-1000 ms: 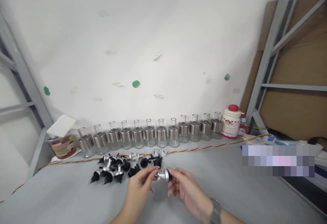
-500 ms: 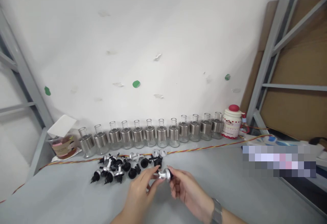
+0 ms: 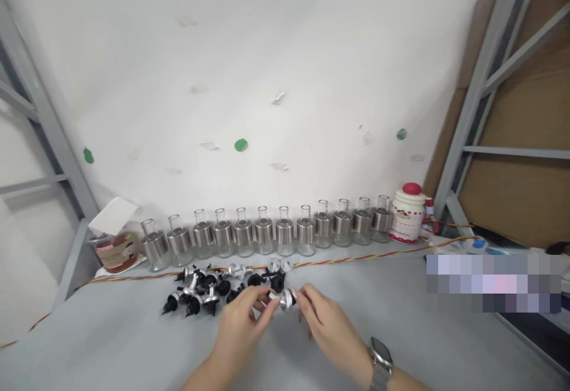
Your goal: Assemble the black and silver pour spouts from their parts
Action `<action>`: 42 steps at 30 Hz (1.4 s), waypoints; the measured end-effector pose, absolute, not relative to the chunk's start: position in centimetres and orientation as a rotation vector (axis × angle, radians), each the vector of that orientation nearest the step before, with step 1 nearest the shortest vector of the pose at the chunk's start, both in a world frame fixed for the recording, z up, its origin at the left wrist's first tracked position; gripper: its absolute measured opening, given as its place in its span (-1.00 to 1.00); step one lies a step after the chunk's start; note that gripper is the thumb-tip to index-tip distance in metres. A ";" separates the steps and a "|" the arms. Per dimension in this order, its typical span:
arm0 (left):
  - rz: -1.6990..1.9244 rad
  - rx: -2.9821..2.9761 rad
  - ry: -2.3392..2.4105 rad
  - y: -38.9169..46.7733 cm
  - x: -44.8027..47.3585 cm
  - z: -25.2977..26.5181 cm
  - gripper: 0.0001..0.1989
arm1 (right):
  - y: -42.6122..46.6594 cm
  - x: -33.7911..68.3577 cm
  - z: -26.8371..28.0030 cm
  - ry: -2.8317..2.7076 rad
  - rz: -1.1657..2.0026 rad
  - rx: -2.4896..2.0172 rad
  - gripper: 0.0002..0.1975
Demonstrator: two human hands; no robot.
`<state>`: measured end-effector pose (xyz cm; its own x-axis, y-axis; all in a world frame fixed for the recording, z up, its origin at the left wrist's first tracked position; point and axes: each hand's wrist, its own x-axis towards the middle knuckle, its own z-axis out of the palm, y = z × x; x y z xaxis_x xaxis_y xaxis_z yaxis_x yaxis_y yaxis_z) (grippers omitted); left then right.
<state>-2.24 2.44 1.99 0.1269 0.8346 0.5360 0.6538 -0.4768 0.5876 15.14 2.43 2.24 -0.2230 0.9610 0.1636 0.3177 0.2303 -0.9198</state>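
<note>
One silver-and-black spouted stopper (image 3: 286,300) is held over a smooth grey tabletop (image 3: 392,314), the left hand (image 3: 240,322) pinching its spout end and the right hand (image 3: 329,322) gripping its black end. Just beyond and leftward lies a loose cluster of similar black-and-silver stoppers (image 3: 222,287). Farther back, twelve clear glass bottles with silver metal sleeves (image 3: 263,236) line the white wall (image 3: 312,82), beside a cream jar with a red lid (image 3: 407,216).

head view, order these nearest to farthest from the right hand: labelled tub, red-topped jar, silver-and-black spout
1. Silver-and-black spout, held between left hand and right hand
2. Red-topped jar, back right
3. Labelled tub, far back left
</note>
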 end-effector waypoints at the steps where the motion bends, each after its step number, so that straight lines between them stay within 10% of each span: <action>1: 1.259 2.099 1.503 2.4 -2.1 2.1 -0.81 | 2.2 15.4 2.7 -1.767 0.882 -1.176 -0.73; 22: 0.484 2.380 2.192 4.6 -5.6 2.3 -0.74 | 1.1 15.0 2.3 -2.138 0.611 -1.233 -0.89; 42: 1.153 1.999 1.590 4.3 -4.2 4.2 -0.80 | 1.3 14.8 2.1 -1.948 0.786 -1.245 -0.79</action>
